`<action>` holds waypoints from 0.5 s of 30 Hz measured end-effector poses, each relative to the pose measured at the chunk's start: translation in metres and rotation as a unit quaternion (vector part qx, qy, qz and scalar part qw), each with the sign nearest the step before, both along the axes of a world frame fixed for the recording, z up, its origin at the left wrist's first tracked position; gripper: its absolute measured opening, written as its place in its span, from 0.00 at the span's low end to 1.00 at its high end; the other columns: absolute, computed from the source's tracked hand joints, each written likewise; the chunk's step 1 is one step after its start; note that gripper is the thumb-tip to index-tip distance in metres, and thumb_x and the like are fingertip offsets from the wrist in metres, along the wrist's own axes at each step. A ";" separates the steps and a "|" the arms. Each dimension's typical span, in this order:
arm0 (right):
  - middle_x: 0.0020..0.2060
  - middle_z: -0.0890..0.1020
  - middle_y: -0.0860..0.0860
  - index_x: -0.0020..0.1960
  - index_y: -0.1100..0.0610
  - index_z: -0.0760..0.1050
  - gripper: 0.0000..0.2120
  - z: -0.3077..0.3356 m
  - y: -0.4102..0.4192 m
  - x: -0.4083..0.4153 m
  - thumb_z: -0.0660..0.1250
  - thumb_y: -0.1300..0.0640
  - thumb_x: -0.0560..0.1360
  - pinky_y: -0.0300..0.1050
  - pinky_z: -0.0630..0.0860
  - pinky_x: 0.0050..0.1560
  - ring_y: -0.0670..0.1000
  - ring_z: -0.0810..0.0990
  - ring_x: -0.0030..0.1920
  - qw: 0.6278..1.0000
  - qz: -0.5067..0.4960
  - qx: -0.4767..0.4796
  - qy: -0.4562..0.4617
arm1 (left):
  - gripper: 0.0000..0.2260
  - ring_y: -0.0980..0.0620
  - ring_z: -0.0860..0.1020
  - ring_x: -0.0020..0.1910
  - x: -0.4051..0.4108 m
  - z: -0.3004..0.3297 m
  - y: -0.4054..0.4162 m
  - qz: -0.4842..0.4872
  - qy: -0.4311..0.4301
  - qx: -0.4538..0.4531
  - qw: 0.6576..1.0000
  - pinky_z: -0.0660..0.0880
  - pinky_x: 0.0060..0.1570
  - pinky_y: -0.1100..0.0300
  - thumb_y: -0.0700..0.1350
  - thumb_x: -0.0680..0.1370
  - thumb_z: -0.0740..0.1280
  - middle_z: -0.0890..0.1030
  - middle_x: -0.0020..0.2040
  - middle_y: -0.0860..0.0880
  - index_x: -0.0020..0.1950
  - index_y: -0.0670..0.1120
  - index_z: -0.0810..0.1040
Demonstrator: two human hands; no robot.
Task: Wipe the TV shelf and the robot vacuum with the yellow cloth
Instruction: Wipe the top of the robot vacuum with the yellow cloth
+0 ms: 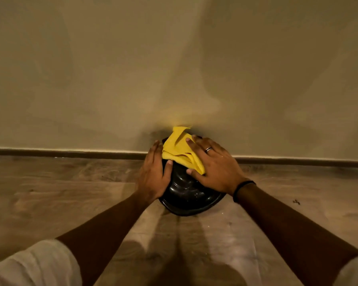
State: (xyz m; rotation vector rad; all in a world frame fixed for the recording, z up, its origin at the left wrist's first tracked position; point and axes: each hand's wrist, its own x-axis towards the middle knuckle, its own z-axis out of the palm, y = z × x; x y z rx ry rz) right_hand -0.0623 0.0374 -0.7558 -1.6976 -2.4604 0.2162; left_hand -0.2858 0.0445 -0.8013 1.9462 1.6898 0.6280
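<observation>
The black robot vacuum [187, 195] sits on the wooden floor against the wall. A crumpled yellow cloth [178, 148] lies on its far top part. My right hand [214, 165] presses flat on the cloth, fingers spread, a ring on one finger. My left hand [155, 172] rests on the vacuum's left side, thumb on its top. The TV shelf is out of view.
A beige wall [174, 69] rises right behind the vacuum, with a dark skirting board [70, 153] along its foot. The wooden floor [50, 193] spreads left and right, with small crumbs [296, 201] at the right.
</observation>
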 end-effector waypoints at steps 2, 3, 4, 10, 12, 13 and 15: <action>0.82 0.57 0.50 0.82 0.47 0.51 0.36 -0.008 0.005 -0.013 0.56 0.35 0.80 0.57 0.60 0.79 0.56 0.56 0.81 1.000 0.013 -0.007 0.002 | 0.27 0.46 0.58 0.82 0.005 -0.003 -0.003 0.014 -0.014 0.002 1.000 0.57 0.79 0.51 0.51 0.85 0.57 0.58 0.84 0.45 0.83 0.44 0.57; 0.82 0.57 0.50 0.82 0.47 0.53 0.33 -0.011 0.007 -0.019 0.56 0.37 0.81 0.57 0.59 0.79 0.55 0.55 0.82 1.000 0.016 -0.008 0.002 | 0.27 0.46 0.58 0.82 0.005 -0.005 -0.003 0.014 -0.014 0.004 1.000 0.58 0.78 0.51 0.51 0.85 0.57 0.58 0.84 0.45 0.83 0.44 0.58; 0.82 0.58 0.50 0.81 0.47 0.55 0.31 -0.016 0.008 -0.021 0.57 0.40 0.82 0.57 0.59 0.79 0.55 0.55 0.82 1.000 0.014 -0.009 0.004 | 0.27 0.45 0.59 0.81 0.005 -0.006 -0.004 0.012 -0.008 0.003 1.000 0.59 0.78 0.50 0.51 0.85 0.56 0.59 0.84 0.45 0.83 0.44 0.57; 0.82 0.58 0.48 0.81 0.47 0.58 0.28 -0.019 -0.012 0.001 0.60 0.49 0.83 0.60 0.60 0.78 0.55 0.54 0.82 0.998 -0.032 -0.030 0.037 | 0.26 0.44 0.60 0.81 0.002 -0.005 0.000 0.001 -0.010 0.007 1.000 0.57 0.80 0.51 0.50 0.86 0.56 0.62 0.82 0.42 0.82 0.41 0.59; 0.81 0.59 0.49 0.81 0.47 0.59 0.28 -0.020 -0.037 0.003 0.61 0.51 0.82 0.63 0.61 0.77 0.56 0.53 0.82 0.998 -0.028 -0.020 0.044 | 0.24 0.43 0.60 0.81 0.004 -0.004 -0.001 0.000 -0.014 0.013 1.000 0.56 0.81 0.50 0.47 0.86 0.56 0.62 0.82 0.42 0.81 0.41 0.61; 0.81 0.59 0.49 0.80 0.47 0.59 0.28 -0.020 -0.050 0.000 0.62 0.52 0.82 0.64 0.62 0.76 0.57 0.53 0.82 0.999 -0.025 -0.012 0.044 | 0.24 0.43 0.60 0.81 0.004 -0.005 -0.002 -0.005 -0.010 0.017 1.000 0.56 0.81 0.49 0.46 0.85 0.56 0.62 0.82 0.42 0.81 0.41 0.61; 0.81 0.61 0.51 0.80 0.46 0.59 0.30 -0.022 -0.072 -0.012 0.62 0.54 0.80 0.68 0.62 0.76 0.60 0.54 0.81 0.999 -0.014 0.013 0.036 | 0.28 0.44 0.57 0.83 0.000 -0.007 -0.002 -0.032 -0.004 0.019 0.999 0.55 0.81 0.46 0.42 0.82 0.59 0.59 0.83 0.44 0.82 0.43 0.59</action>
